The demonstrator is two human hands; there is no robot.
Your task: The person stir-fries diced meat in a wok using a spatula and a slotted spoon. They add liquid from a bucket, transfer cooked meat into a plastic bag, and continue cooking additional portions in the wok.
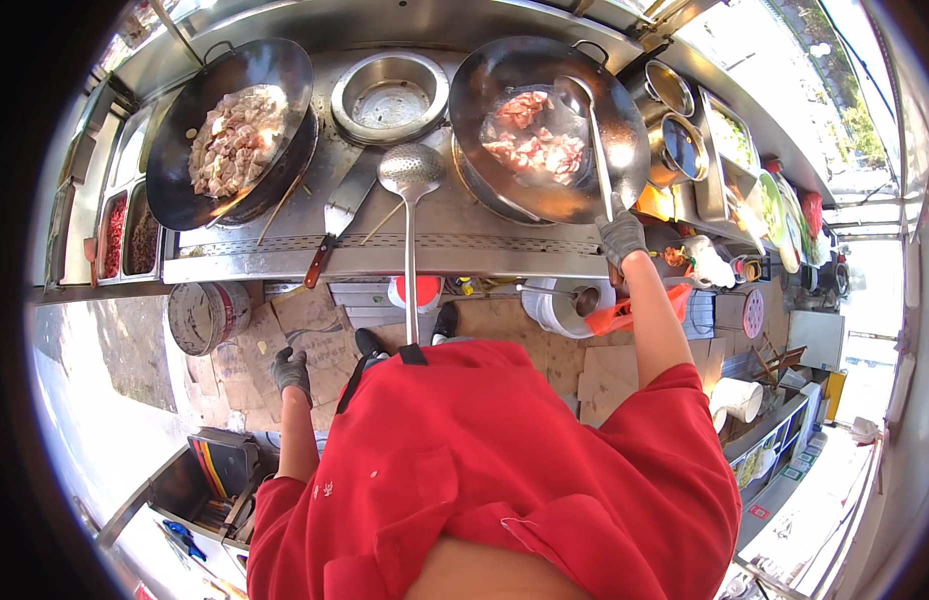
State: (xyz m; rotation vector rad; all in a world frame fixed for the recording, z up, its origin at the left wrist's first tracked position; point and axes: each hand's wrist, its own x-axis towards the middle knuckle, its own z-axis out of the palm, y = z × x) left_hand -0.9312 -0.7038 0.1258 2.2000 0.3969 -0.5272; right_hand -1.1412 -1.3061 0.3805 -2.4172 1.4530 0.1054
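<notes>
My right hand (622, 234), in a grey glove, grips the long handle of a metal ladle (601, 161). The ladle's bowl rests inside the right wok (485, 75), beside pinkish sliced meat (536, 154) lying in steaming liquid. My left hand (291, 371), gloved too, hangs low at my side with nothing in it and its fingers apart. A perforated skimmer (410, 171) lies with its handle over the counter's front edge, reaching my apron. On the left, a tilted wok (284, 71) holds paler cut meat (236, 142).
Between the woks stand a steel basin (434, 79) and a broad flat blade (348, 199) with a wooden handle. Food trays (143, 232) line the left; metal pots (682, 142) stand right. Below are a stained bucket (209, 319), a white bucket (547, 307) and cardboard (502, 322) on the floor.
</notes>
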